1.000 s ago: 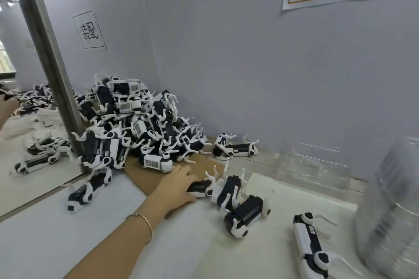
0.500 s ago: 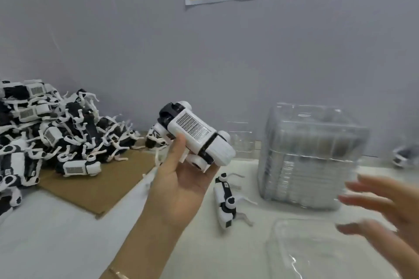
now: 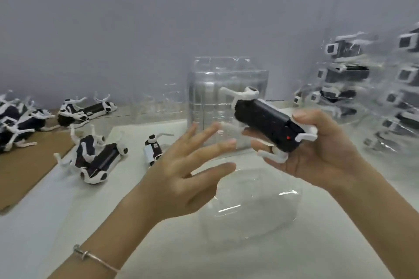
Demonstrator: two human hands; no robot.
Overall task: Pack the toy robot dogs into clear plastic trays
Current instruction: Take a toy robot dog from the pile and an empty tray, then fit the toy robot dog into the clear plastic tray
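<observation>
One toy dog held over one open tray.

Nearest, the left hand (image 3: pixel 188 172) hovered with fingers spread, holding nothing, likely free to steady the single clear tray (image 3: pixel 249 208) lying on the desk (image 3: pixel 56 210) under both hands. The right hand (image 3: pixel 322 154) curled its fingers round one toy robot dog (image 3: pixel 267 122), tilted, probably to line it up with the tray's hollow. Beyond lay three loose dogs (image 3: pixel 97 156), two more dogs (image 3: pixel 86 108) by the wall, one stack of empty trays (image 3: pixel 226 97), and blurred packed trays (image 3: pixel 362 88), uncountable.
</observation>
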